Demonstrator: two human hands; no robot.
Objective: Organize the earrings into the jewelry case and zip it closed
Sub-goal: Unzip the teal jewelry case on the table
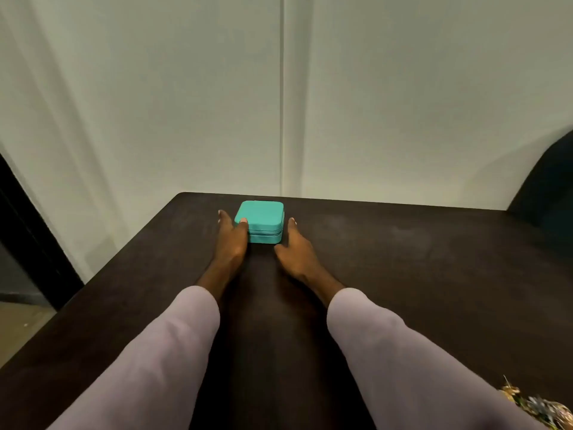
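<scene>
A: Nearest the lens: two pale lilac sleeves [173, 352], forearms stretched forward over dark table [434, 274]. At bottom right corner, blurred heap of glittery bits, likely earrings [539, 408]; too smeared to count.

B: Left hand [231, 240]?

A: Flat along left side of teal jewelry case [260, 221]. Fingers straight, not curled. One fingertip [244, 220] resting on lid's near left corner; another extended past the case's left side. Touching, not clasping.

B: Right hand [294, 246]?

A: Just beside case's right side, fingers extended and relaxed, thumb [279, 250] angled toward near right corner. Contact with the case wall not certain from this angle. Holding nothing.

B: Case itself?

A: Lid down, seam line visible round the middle. Zipper pull not discernible. Sitting flat near table's far edge, between both hands, well apart from the glittery heap.

B: Surroundings?

A: Pale wall [155, 103] behind, vertical seam [282, 88] running down it. Dark rounded chair back [548, 184] at right edge. Dark door frame [28, 228] at left.
</scene>
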